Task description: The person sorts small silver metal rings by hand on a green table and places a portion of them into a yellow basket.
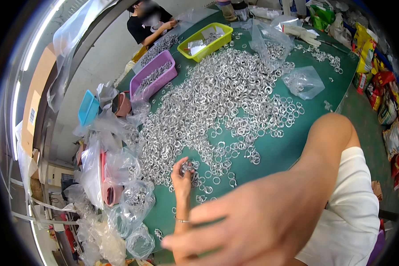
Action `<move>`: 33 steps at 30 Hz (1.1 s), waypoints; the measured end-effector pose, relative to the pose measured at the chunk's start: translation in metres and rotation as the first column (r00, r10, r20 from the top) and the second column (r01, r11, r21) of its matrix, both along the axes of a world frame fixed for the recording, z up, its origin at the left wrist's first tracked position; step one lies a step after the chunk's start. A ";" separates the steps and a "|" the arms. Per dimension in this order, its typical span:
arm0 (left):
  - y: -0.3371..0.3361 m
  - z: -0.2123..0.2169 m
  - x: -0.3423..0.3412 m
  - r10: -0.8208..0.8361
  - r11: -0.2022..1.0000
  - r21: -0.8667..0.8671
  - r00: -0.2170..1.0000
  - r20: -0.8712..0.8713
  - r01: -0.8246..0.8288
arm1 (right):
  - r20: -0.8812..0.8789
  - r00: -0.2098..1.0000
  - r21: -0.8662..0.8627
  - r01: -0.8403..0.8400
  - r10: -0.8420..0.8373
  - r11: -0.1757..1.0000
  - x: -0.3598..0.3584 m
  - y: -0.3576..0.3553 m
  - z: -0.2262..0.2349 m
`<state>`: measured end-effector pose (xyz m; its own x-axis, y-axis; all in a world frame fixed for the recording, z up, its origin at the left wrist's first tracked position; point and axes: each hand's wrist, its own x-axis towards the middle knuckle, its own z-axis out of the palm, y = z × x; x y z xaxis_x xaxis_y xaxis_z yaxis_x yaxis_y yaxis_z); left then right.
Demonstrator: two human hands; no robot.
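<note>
A broad heap of silvery metal rings [235,75] covers much of the green table [270,164]. At the near edge of the heap, my left hand [181,176] is curled around several of these rings, and a thin bracelet circles its wrist. My right hand [248,217] looms large and slightly blurred in the foreground, reaching across from the right. Its fingers are stretched out and apart, and no object shows in them. Loose rings lie scattered around my left hand, some of them linked or touching.
A purple basket [170,60] and a yellow-green basket [228,32], both holding rings, stand behind the heap. Clear plastic bags [113,162] crowd the left edge. Another bag [312,82] and a glove [301,33] lie right. A person [142,26] sits at the far side.
</note>
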<state>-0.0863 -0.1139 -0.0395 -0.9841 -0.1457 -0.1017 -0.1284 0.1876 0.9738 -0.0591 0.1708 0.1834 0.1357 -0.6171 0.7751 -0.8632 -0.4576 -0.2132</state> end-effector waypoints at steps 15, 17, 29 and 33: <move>0.014 0.004 0.010 -0.103 0.898 -0.433 0.924 -0.367 -0.072 | -0.126 0.670 0.103 0.742 -0.732 0.662 0.030 0.085 0.020; 0.008 0.008 0.010 -0.112 0.884 -0.461 0.925 -0.364 -0.074 | -0.107 0.637 0.313 0.750 -0.763 0.583 0.008 0.101 -0.006; 0.091 0.075 -0.171 -0.318 0.775 -0.632 0.876 -0.361 0.021 | 0.026 0.565 0.859 0.410 -0.825 0.307 -0.124 0.176 -0.106; 0.098 0.040 -0.299 -0.147 0.875 -0.483 0.953 -0.266 0.000 | 0.030 0.656 0.755 0.480 -0.754 0.447 -0.183 0.163 -0.095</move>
